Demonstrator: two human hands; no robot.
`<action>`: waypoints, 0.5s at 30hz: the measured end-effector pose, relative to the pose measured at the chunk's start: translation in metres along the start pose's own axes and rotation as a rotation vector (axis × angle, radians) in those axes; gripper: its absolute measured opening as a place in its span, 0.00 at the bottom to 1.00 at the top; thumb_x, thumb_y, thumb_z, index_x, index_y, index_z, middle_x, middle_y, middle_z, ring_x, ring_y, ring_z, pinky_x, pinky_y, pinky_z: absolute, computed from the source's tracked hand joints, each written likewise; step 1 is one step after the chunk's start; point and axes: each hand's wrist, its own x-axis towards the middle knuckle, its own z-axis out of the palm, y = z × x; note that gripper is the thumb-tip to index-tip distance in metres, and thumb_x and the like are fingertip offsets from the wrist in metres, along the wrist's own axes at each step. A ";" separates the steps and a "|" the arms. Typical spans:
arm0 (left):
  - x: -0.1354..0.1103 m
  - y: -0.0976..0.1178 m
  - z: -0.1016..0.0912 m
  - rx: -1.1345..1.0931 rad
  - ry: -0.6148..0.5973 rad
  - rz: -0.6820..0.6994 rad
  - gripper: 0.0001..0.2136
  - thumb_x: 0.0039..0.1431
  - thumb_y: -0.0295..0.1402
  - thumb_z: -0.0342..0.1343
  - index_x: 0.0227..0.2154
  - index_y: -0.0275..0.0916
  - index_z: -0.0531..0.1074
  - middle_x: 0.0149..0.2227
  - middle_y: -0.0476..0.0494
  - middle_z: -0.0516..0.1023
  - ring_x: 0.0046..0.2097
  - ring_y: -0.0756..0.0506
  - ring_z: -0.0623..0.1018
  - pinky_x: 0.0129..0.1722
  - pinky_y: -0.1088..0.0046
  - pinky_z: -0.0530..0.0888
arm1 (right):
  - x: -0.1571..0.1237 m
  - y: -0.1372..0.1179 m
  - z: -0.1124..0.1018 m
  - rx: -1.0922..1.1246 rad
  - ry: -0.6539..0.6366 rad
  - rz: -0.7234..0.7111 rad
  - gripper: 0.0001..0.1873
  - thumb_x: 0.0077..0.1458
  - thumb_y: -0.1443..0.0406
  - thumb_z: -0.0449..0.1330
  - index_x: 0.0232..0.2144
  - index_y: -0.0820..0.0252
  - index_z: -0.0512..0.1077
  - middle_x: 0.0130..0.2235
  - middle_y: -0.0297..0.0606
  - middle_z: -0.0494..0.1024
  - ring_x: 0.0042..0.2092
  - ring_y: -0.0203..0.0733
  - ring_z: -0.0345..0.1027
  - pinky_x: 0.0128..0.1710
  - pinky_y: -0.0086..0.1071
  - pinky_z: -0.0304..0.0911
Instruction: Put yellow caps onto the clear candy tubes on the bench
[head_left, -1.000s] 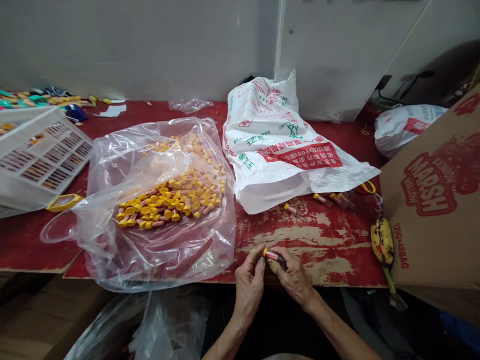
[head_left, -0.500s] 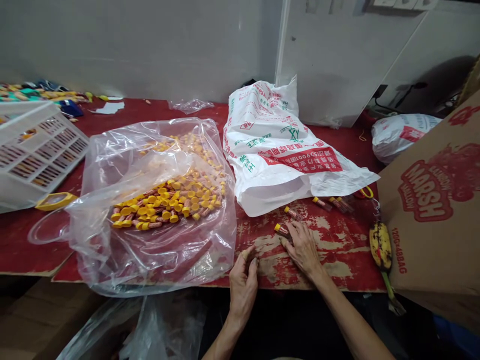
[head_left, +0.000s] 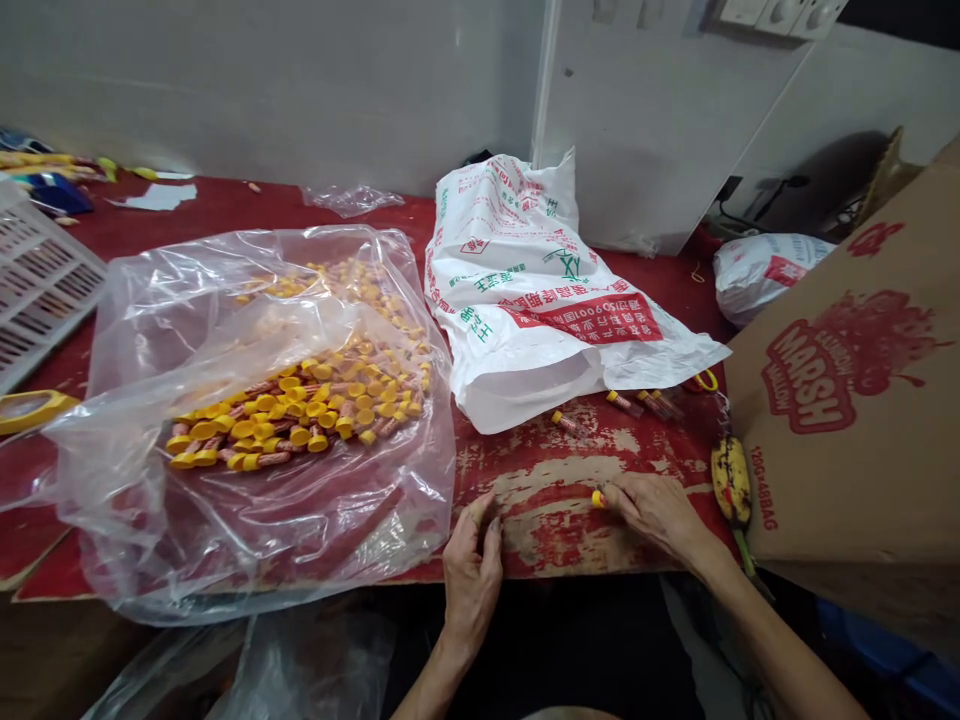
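My right hand [head_left: 658, 512] lies on the worn red table [head_left: 555, 480], fingers closed around a small tube with a yellow cap [head_left: 598, 497]; only the cap shows. My left hand [head_left: 472, 560] rests at the table's front edge with fingers curled and pressed to the surface, next to the clear plastic bag [head_left: 247, 400] holding several yellow-capped tubes [head_left: 300, 410]. A few loose tubes [head_left: 637, 403] lie in front of the white printed bag [head_left: 540, 300].
A brown cardboard box [head_left: 862, 400] stands at the right, with a spotted banana [head_left: 731, 480] beside it. A white plastic basket [head_left: 37, 285] is at the far left, a yellow lid [head_left: 26, 408] near it. Another white bag [head_left: 765, 270] lies at the back right.
Both hands held one tube together a second ago. They separated: the right hand carried the tube out toward the white bag and now rests further right, the left hand settled at the table edge.
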 end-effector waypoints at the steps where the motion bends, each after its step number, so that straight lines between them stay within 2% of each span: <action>1: 0.000 0.001 0.000 0.002 -0.008 0.001 0.14 0.59 0.35 0.51 0.46 0.40 0.71 0.45 0.40 0.74 0.47 0.41 0.74 0.51 0.60 0.69 | -0.003 0.000 -0.001 -0.053 -0.017 -0.003 0.19 0.62 0.60 0.46 0.25 0.58 0.71 0.27 0.37 0.76 0.31 0.41 0.69 0.29 0.30 0.52; 5: -0.001 0.006 -0.002 -0.010 -0.029 0.003 0.13 0.58 0.35 0.50 0.44 0.40 0.72 0.42 0.40 0.74 0.45 0.42 0.75 0.48 0.62 0.71 | -0.009 -0.010 0.006 -0.193 -0.042 -0.059 0.15 0.61 0.60 0.49 0.29 0.58 0.72 0.31 0.40 0.77 0.32 0.42 0.70 0.27 0.30 0.49; 10: 0.000 0.005 -0.005 -0.029 -0.038 -0.026 0.13 0.57 0.35 0.50 0.44 0.40 0.72 0.41 0.40 0.74 0.43 0.42 0.75 0.46 0.63 0.72 | -0.008 -0.023 0.016 -0.320 -0.016 -0.014 0.10 0.58 0.63 0.52 0.33 0.58 0.73 0.33 0.43 0.77 0.33 0.44 0.70 0.29 0.32 0.51; 15: 0.000 0.002 -0.003 -0.017 -0.043 -0.019 0.12 0.57 0.36 0.51 0.42 0.40 0.73 0.40 0.41 0.74 0.43 0.42 0.75 0.44 0.65 0.73 | -0.001 -0.026 0.011 -0.210 -0.175 0.001 0.11 0.58 0.66 0.51 0.28 0.58 0.72 0.29 0.40 0.78 0.30 0.41 0.70 0.27 0.31 0.49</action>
